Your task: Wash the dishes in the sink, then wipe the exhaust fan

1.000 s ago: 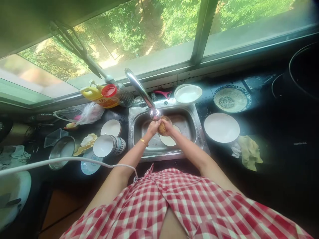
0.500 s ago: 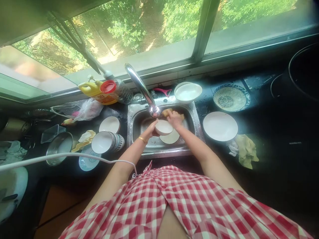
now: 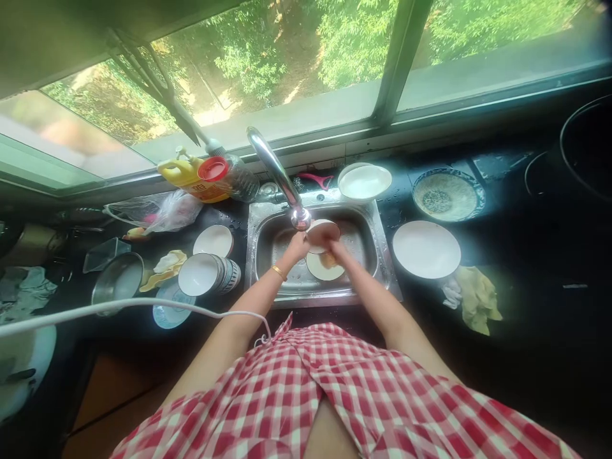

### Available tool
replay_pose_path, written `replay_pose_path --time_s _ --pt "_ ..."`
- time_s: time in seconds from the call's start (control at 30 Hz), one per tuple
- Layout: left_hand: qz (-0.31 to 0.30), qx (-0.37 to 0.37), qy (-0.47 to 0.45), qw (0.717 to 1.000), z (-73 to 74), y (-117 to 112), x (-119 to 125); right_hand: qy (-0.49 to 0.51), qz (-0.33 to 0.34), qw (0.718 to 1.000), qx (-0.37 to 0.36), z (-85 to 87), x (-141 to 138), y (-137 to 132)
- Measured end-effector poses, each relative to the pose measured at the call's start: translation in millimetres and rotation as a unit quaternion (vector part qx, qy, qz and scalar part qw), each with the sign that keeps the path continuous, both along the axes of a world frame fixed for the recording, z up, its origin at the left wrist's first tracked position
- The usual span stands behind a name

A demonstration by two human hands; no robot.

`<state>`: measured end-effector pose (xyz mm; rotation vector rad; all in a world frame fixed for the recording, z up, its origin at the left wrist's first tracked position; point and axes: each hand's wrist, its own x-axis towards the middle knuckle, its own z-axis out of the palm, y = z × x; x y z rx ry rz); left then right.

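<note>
Over the steel sink (image 3: 268, 268), my left hand (image 3: 299, 245) grips the left side of a small bowl (image 3: 323, 231). The bowl is tilted. My right hand (image 3: 336, 250) is closed at its lower right edge, and a tan dishcloth (image 3: 328, 260) shows beneath the fingers. The fingers are partly hidden and slightly blurred. Under the cloth, a white dish (image 3: 321, 273) lies in the sink. The chrome faucet (image 3: 277, 172) reaches down, its end just left of the held bowl.
A stack of bowls (image 3: 197, 274) lies tipped left of the sink, near a metal pot (image 3: 118, 280). White bowls (image 3: 366, 183) stand behind the sink. To the right are a white plate (image 3: 426, 250), a patterned bowl (image 3: 448, 194) and a yellow cloth (image 3: 478, 299). A white cable (image 3: 143, 305) crosses the lower left.
The bowl has tilted and moved slightly up and right. My right hand came down from the sink's back to the bowl's lower edge with the dishcloth. The view shifted slightly.
</note>
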<state>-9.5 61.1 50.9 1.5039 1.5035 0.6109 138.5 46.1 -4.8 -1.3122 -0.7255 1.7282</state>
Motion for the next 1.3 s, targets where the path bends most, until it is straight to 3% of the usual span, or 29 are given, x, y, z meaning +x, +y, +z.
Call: replay_pose_path --time_s 0.07,0.1,0.13,0.23,0.3,0.33,0.43,0.53,0.6,0.7,0.8,0.87,0.93,1.03,1.1,1.17,1.23,1.3 --pt "-0.094 -0.022 0.095 0.991 11.0 7.7 -2.3 -0.092 0.021 0.994 0.046 5.0 15.0 13.4" --pt "-0.113 -0.033 0.129 0.985 14.4 10.7 -0.1 -0.15 0.063 0.984 0.075 9.4 22.1 19.2" --pt "-0.108 -0.037 0.148 0.982 16.3 12.7 4.3 -0.219 0.117 0.962 0.11 14.9 27.7 23.8" --pt "-0.025 -0.008 0.139 0.99 15.1 12.0 23.3 -0.408 0.256 0.857 0.181 31.8 33.8 29.3" --pt "-0.009 0.035 0.096 0.995 12.5 4.8 31.6 -0.474 0.285 0.813 0.183 38.1 34.2 29.2" --pt "-0.028 0.056 0.068 0.996 11.0 -1.0 32.7 -0.49 0.285 0.806 0.167 39.1 35.1 29.6" --pt "-0.13 0.091 -0.013 0.987 4.0 -24.8 25.5 -0.473 0.273 0.836 0.06 35.8 42.3 34.1" --pt "-0.172 0.04 -0.021 0.984 -7.3 -45.6 15.4 -0.4 0.252 0.88 -0.035 32.2 48.1 39.6" --pt "-0.123 -0.005 -0.038 0.992 -14.2 -49.1 13.7 -0.358 0.23 0.905 -0.029 33.7 45.8 38.6" --pt "0.042 -0.077 -0.133 0.987 -18.5 -36.7 18.7 -0.346 0.199 0.914 0.07 39.4 30.7 21.4" --pt "0.23 -0.152 -0.289 0.917 -16.2 -15.8 25.6 -0.396 0.158 0.881 0.203 43.6 7.2 -13.3" --pt "0.296 -0.179 -0.364 0.865 -13.7 -6.8 28.9 -0.435 0.137 0.851 0.259 46.0 -6.9 -32.3" --pt "0.305 -0.185 -0.391 0.848 -11.6 -5.6 30.8 -0.476 0.127 0.827 0.272 50.0 -14.8 -34.3" --pt "0.231 -0.175 -0.39 0.874 -7.1 -15.3 29.0 -0.502 0.137 0.823 0.229 57.6 -9.9 -0.1" --pt "0.146 -0.197 -0.369 0.897 -1.5 -22.9 23.9 -0.453 0.192 0.853 0.171 59.3 2.3 32.9" --pt "0.105 -0.226 -0.347 0.904 5.8 -26.1 17.2 -0.363 0.246 0.891 0.117 56.2 14.2 56.8" --pt "0.145 -0.219 -0.359 0.896 13.4 -22.9 11.8 -0.291 0.226 0.924 0.098 49.1 18.7 63.1" --pt "0.217 -0.191 -0.399 0.87 19.3 -13.9 9.0 -0.274 0.125 0.948 0.105 40.7 13.1 52.0"
